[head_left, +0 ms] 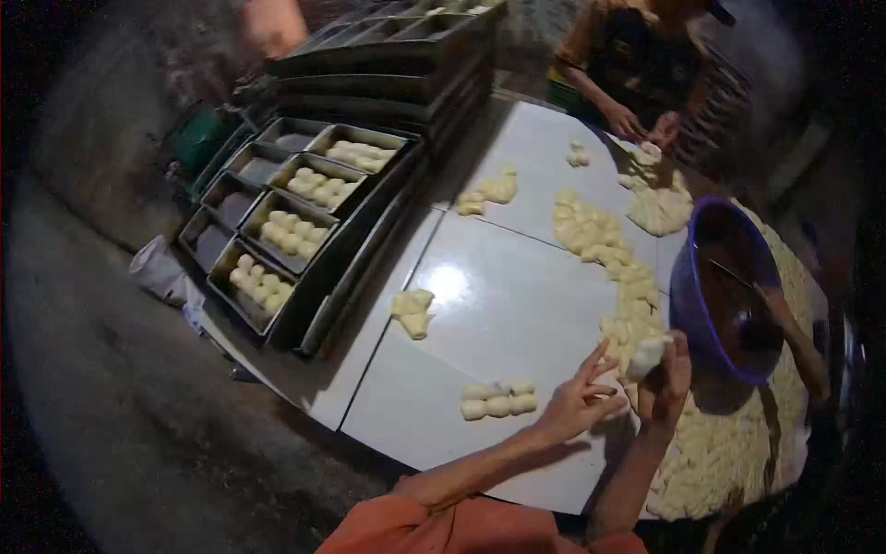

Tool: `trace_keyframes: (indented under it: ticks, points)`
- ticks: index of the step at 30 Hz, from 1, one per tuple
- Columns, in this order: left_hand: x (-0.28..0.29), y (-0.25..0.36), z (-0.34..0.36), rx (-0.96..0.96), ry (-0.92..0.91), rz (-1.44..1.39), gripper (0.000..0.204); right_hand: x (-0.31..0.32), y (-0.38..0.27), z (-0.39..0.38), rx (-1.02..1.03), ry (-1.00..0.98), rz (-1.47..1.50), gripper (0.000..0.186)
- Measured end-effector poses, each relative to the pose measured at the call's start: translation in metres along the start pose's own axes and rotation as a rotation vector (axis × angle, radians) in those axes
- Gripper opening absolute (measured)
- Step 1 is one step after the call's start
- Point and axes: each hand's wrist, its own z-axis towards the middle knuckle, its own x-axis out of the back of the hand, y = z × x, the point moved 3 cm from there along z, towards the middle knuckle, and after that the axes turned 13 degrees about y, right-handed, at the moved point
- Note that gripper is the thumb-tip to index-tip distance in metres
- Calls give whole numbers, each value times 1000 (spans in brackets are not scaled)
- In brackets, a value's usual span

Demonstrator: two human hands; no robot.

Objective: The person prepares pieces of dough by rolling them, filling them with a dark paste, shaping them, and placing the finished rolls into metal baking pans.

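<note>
My right hand [672, 380] is raised over the table with its fingers around a pale lump of dough [649, 356]. Close to its left, my left hand [580, 406] has its fingers spread and holds nothing. Left of that hand, a small block of rounded dough pieces [498, 401] lies in two rows on the white table. Beyond my hands runs a long trail of cut dough pieces [616, 258], which passes partly behind my right hand. A folded dough piece [413, 312] rests alone farther left.
Metal loaf pans [286, 189] are stacked at left, several holding dough balls. A purple basin [706, 286] with brown contents stands at right, another person's arm [794, 337] at its rim. A sheet of dough [711, 462] covers the right side. Across the table, a person's hands [646, 131] handle dough.
</note>
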Motion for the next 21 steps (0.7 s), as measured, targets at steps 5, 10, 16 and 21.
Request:
trace_keyframes:
  ticks: [5,10,16,21]
  points:
    - [52,60,-15,263,147,199,46,86,-72,106,208,325,-559,27]
    - [77,60,-13,209,315,265,34,178,-77,165,-4,191,-1395,29]
    - [79,64,-24,339,81,377,39,208,-27,188,-461,-126,-1397,26]
    - [76,55,-34,496,275,59,41,169,-53,186,-264,23,-911,18]
